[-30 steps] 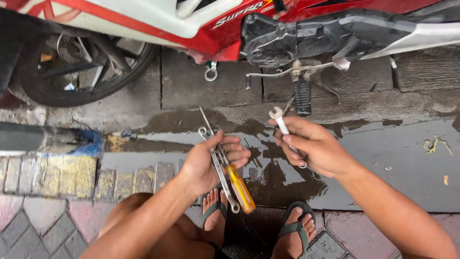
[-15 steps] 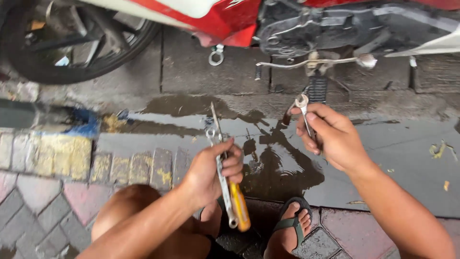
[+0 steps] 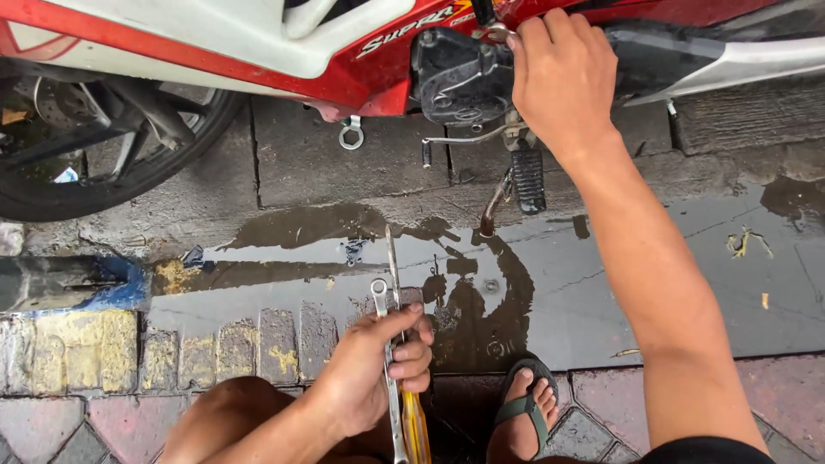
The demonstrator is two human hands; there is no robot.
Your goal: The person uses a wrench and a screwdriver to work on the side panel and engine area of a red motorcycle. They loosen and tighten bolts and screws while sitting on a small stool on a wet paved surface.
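Wet grey paving (image 3: 601, 283) with a dark oily puddle carries the work, bordered at its near edge by worn coloured brick. Nearest the camera, one foot in a grey strap sandal (image 3: 526, 411) rests at the paving's near edge. Just beside it, the left hand (image 3: 374, 374) is clenched around a bundle of tools: a yellow-handled screwdriver (image 3: 415, 430) and slim steel spanners (image 3: 384, 309), whose tips point away toward the machine. Farther out, a loose ring spanner (image 3: 350, 134) lies on the concrete slab below the red-and-white motorcycle body (image 3: 258, 43). A black ribbed footpeg (image 3: 528, 179) hangs under the black engine cover (image 3: 460, 73). At the far edge, the right hand (image 3: 560, 73) presses its fingertips onto a small metal fitting at the top of that cover; whether it grips a tool cannot be determined.

Judgement: a fastener on the engine cover is being worked by hand. The next move calls for a steady grip at that fitting, with the tool bundle kept within reach.
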